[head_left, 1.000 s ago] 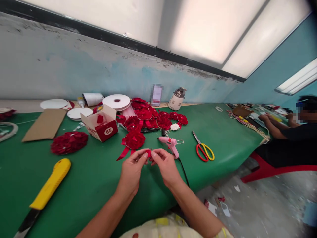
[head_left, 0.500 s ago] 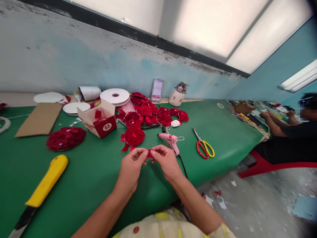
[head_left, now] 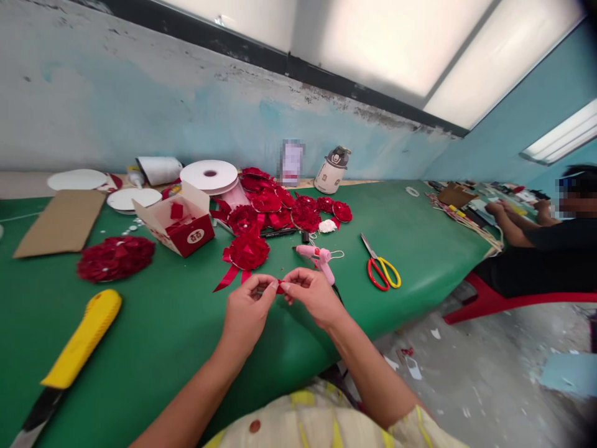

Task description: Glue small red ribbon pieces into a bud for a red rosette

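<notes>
A small piece of red ribbon (head_left: 280,287) is pinched between my left hand (head_left: 248,306) and my right hand (head_left: 311,297), low over the green table. Both hands are closed at the fingertips, thumbs nearly meeting. Just beyond them lies a red ribbon flower (head_left: 249,251) with two tails. A pink glue gun (head_left: 316,256) rests past my right hand. The scissors (head_left: 380,264), with one red and one yellow handle, lie farther right. To the left stands an open red and white box (head_left: 186,231) with red pieces inside.
A yellow-handled knife (head_left: 83,339) and another red flower (head_left: 115,258) lie left. Behind are cardboard (head_left: 63,221), a white spool (head_left: 209,175), piled red flowers (head_left: 268,198), a phone (head_left: 291,163) and a bottle (head_left: 331,170). A person (head_left: 555,242) sits far right.
The ribbon piece shows smaller between my fingertips, and my hands have drawn slightly closer around it. The whole view has shifted a little, with the table things now appearing farther left.
</notes>
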Motion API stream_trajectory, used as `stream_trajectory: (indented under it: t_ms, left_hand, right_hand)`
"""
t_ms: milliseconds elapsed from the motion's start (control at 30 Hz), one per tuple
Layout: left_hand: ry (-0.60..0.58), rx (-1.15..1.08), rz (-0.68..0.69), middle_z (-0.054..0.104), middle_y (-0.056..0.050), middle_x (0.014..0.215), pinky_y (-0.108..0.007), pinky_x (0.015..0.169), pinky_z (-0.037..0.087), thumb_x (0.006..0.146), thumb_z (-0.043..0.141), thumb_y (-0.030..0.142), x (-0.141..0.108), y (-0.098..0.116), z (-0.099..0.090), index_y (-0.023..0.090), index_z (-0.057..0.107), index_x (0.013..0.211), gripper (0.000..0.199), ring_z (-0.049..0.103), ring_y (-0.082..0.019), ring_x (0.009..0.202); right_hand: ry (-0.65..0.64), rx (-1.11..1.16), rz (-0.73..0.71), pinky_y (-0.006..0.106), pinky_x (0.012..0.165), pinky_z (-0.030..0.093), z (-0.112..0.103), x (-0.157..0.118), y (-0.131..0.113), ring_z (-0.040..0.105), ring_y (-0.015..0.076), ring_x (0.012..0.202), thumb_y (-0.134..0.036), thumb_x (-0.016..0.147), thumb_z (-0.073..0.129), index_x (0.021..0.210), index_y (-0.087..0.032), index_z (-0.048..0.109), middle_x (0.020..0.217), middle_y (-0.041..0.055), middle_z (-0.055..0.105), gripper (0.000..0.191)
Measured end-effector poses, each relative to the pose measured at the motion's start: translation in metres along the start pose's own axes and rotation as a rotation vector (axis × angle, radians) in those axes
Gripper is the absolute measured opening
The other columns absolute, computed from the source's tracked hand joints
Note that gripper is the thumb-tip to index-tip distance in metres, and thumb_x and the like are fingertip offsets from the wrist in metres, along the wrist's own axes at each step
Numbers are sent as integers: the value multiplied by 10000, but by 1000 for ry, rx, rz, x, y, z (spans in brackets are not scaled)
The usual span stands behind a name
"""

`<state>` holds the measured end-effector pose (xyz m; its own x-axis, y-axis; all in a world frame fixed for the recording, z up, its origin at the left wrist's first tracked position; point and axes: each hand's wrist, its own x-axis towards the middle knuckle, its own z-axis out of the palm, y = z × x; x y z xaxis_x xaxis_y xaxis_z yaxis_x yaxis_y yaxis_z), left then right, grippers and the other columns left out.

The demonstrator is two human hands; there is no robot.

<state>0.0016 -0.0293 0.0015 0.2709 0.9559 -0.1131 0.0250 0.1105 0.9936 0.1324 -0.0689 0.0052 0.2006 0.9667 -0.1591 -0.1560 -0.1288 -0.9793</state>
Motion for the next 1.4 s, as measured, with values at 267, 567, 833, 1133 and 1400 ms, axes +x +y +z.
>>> stream_trajectory:
  t_ms: [267,567,833,1133,1400]
  left_hand:
    - [-16,52,9,671,-11,670,-245,609,454,680,648,312,-1,3,0,179,675,719,141,589,-157,623]
    - [-54,144,19,683,-10,698,-230,606,459,706,624,311,-1,3,-2,166,686,755,165,601,-149,644]
    - [-102,40,-22,679,-2,692,-217,586,451,703,655,315,-1,2,-3,169,687,771,164,575,-130,618]
    - [-95,-61,-139,667,-1,662,-203,545,419,656,722,346,1,-1,-2,156,689,766,222,535,-112,593]
    - [-137,-175,-191,666,-19,679,-200,539,402,656,730,316,3,-3,-4,146,688,757,202,553,-120,631]
  right_hand:
    - [-13,30,44,232,518,431,-5,2,3,524,93,517,-272,678,703,700,-144,617,589,-22,575,156]
    - [-3,44,52,221,499,419,-6,2,5,512,85,494,-280,669,717,683,-143,603,566,-21,571,180]
    - [-5,26,39,224,495,408,-7,1,5,505,86,487,-280,668,713,694,-143,601,563,-20,578,179]
    - [-7,50,40,228,506,413,-8,1,6,514,86,493,-290,663,722,701,-143,608,586,-17,590,190]
    - [-6,70,32,230,517,424,-8,1,6,526,89,506,-265,666,723,704,-141,622,596,-10,601,165]
